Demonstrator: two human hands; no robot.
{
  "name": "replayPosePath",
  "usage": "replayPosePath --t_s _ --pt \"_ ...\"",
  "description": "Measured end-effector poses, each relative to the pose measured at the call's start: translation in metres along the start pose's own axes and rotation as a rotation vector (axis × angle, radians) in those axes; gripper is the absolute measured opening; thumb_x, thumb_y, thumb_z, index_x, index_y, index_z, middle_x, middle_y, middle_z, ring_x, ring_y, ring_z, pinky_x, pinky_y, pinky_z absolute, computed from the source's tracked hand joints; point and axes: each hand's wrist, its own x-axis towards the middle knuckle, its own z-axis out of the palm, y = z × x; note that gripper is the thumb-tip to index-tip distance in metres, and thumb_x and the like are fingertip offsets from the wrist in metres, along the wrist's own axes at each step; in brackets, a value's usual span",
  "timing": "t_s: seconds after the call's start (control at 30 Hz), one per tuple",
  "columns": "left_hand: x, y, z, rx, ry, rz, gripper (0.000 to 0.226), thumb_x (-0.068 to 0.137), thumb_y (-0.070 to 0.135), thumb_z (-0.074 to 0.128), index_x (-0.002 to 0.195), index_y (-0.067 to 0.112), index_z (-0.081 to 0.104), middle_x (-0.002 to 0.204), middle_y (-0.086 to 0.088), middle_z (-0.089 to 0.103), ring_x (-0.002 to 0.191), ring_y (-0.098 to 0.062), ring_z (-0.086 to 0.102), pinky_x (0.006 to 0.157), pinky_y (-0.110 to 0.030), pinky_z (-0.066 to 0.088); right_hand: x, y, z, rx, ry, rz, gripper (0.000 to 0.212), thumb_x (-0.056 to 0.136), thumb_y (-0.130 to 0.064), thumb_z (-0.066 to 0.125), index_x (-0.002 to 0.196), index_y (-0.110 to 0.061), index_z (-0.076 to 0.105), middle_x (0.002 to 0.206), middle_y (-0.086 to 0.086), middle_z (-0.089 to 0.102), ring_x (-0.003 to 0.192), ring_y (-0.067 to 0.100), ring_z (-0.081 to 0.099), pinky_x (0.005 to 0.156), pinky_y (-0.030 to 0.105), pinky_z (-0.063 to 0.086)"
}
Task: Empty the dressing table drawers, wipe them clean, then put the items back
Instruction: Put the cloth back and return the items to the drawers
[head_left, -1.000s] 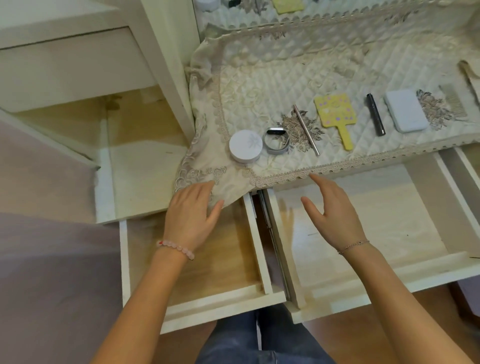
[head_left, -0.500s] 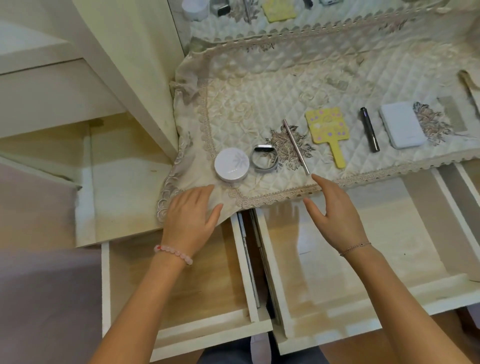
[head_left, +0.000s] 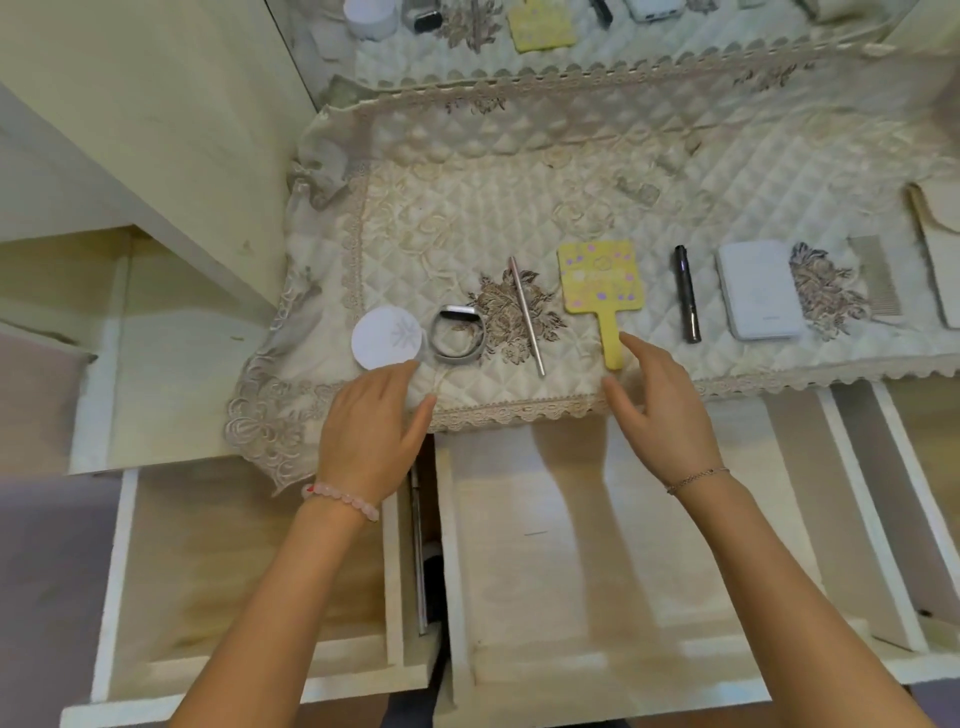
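Note:
Two drawers stand pulled out below me: a small left drawer (head_left: 249, 561) and a wide middle drawer (head_left: 597, 566), both with nothing inside. On the quilted cloth (head_left: 519, 197) of the table top lie a white round compact (head_left: 387, 338), a silver bangle (head_left: 460, 335), a thin metal stick (head_left: 527, 314), a yellow hand mirror (head_left: 597, 283), a dark tube (head_left: 687, 301) and a white flat case (head_left: 758, 291). My left hand (head_left: 371, 436) lies flat on the cloth's front edge just below the compact. My right hand (head_left: 662, 410), fingers straight, hovers beside the mirror's handle.
A third drawer (head_left: 893, 499) stands out at the right. A comb (head_left: 878, 280) and a beige pouch (head_left: 940, 260) lie at the far right of the cloth. A mirror (head_left: 519, 31) stands behind the table. A tall cabinet side (head_left: 171, 135) rises at the left.
Both hands have moved up from over the drawers towards the table top. The left now touches the cloth near the compact; the right has come close to the mirror's handle.

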Motion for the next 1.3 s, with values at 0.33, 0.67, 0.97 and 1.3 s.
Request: replayPosePath --t_s 0.33,0.67,0.97,1.3 --pt "0.0 0.023 0.006 -0.036 0.042 -0.059 0.042 0.093 0.03 0.051 0.13 0.01 0.05 0.118 -0.011 0.061 0.11 -0.028 0.054 0.092 -0.038 0.04 0.02 0.018 -0.009 -0.015 -0.062 -0.014 0.051 0.093 -0.027 0.052 0.139 -0.01 0.038 0.141 0.008 0.044 0.13 0.022 0.038 0.105 0.029 0.028" --pt "-0.002 0.015 0.009 -0.037 0.06 -0.048 0.037 0.091 0.027 0.053 0.123 0.008 0.054 0.106 -0.01 0.064 0.096 -0.028 0.059 0.082 -0.039 0.045 0.029 0.015 -0.012 -0.008 -0.059 -0.031 0.05 0.093 -0.026 0.052 0.139 -0.01 0.039 0.141 0.008 0.045 0.13 0.022 0.039 0.106 0.031 0.029" --pt "0.031 0.043 0.042 -0.211 0.119 -0.19 0.031 0.089 0.018 0.057 0.118 0.009 0.057 0.113 -0.008 0.06 0.105 -0.024 0.054 0.079 -0.035 0.044 0.029 0.035 -0.028 0.026 -0.001 0.069 0.049 0.093 -0.026 0.051 0.138 -0.013 0.039 0.14 0.007 0.045 0.129 0.022 0.04 0.102 0.033 0.033" --pt "0.049 0.046 0.058 -0.076 0.139 -0.252 0.023 0.09 0.019 0.057 0.11 0.012 0.063 0.108 -0.006 0.062 0.099 -0.024 0.054 0.075 -0.035 0.041 0.024 0.038 -0.022 0.058 -0.017 0.048 0.048 0.093 -0.025 0.052 0.137 -0.012 0.04 0.14 0.006 0.046 0.129 0.022 0.041 0.102 0.029 0.03"
